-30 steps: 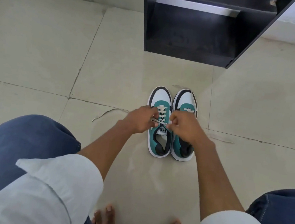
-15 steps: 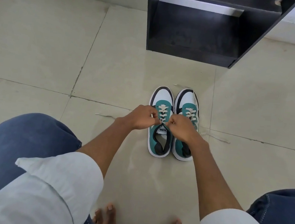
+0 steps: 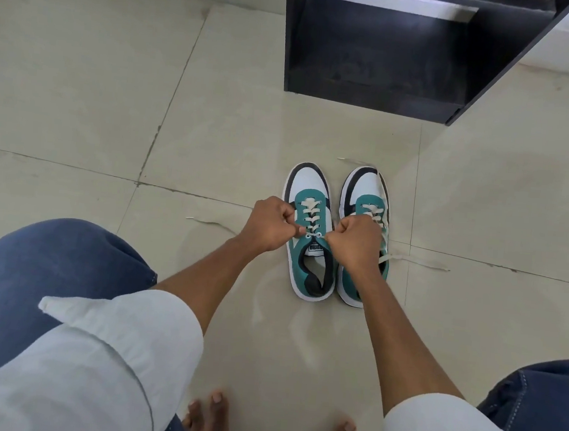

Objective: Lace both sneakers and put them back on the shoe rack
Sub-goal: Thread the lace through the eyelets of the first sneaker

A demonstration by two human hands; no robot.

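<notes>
Two teal, white and black sneakers stand side by side on the tiled floor, toes pointing away from me. The left sneaker (image 3: 313, 190) has cream laces crossed up to its top eyelets. My left hand (image 3: 268, 226) and my right hand (image 3: 356, 242) each pinch one end of its lace (image 3: 313, 235), pulled taut across the tongue. My right hand and forearm cover the middle of the right sneaker (image 3: 364, 188), which shows laces near the toe. One loose lace end (image 3: 420, 260) trails right on the floor, another (image 3: 207, 221) trails left.
A black open shoe rack (image 3: 376, 89) stands on the floor just beyond the sneakers, its lowest shelf facing me. My knees in blue jeans frame the lower left and right, and my bare toes (image 3: 210, 415) show at the bottom.
Both hands have closed into fists on the left sneaker's lace and drawn it tight sideways. My right hand has moved down, uncovering the right sneaker's lower laces.
</notes>
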